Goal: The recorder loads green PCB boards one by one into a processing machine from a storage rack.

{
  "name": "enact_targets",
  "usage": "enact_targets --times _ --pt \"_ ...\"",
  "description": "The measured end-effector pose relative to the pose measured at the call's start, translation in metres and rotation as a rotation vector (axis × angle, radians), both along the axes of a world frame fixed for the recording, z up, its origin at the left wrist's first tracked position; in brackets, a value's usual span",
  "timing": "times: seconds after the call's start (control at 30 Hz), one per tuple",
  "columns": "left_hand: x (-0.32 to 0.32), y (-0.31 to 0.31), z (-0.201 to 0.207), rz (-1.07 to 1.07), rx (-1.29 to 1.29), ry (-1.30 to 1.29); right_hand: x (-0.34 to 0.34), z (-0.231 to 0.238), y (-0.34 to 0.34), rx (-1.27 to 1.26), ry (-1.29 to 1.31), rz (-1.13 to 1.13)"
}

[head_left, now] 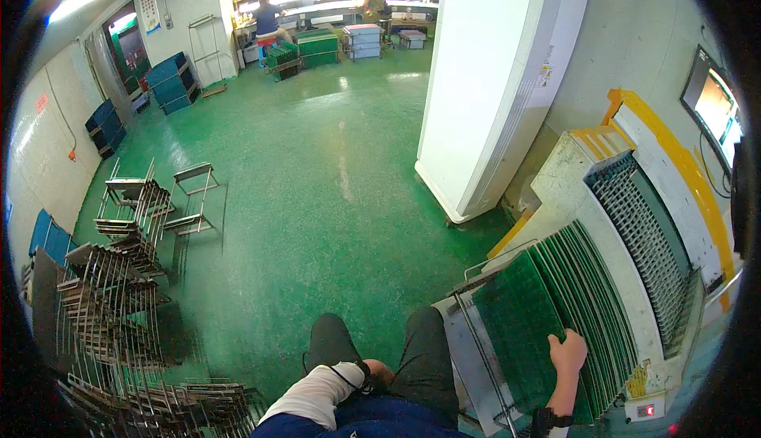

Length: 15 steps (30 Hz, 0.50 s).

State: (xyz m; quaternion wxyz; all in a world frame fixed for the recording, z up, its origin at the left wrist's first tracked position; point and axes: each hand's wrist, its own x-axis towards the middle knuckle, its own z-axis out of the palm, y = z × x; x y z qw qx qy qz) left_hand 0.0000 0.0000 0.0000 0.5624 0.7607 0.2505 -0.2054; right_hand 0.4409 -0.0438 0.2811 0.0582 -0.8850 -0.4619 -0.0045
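Note:
My right hand (567, 351) is at the edge of a green panel, its fingers curled round it. That panel belongs to a row of thin green panels (515, 315) standing upright, close together, in a metal wire rack (473, 335) at my right. The panels look like circuit boards. My left hand (380, 373) rests in my lap, mostly behind my sleeve and forearm, so its fingers are hidden.
Beside the panels stands a machine (646, 232) with a slotted grey bed and yellow edging. A white cabinet (483, 81) rises ahead. Empty metal racks (131, 279) crowd the left. Blue bins (170, 81) stand farther back. People (269, 18) are at a far bench.

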Motion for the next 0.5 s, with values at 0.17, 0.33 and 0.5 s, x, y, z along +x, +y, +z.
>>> enact_targets --times 0.17,0.33,0.5 --pt "0.001 -0.001 0.020 0.008 0.047 0.098 -0.005 -0.003 0.001 0.108 -0.054 0.024" --pt "-0.001 -0.001 0.026 0.021 0.037 0.027 -0.005 0.002 0.001 0.040 -0.003 -0.013" --pt "-0.002 -0.001 -0.012 0.005 0.021 0.041 -0.012 0.012 0.003 0.024 0.002 0.000"
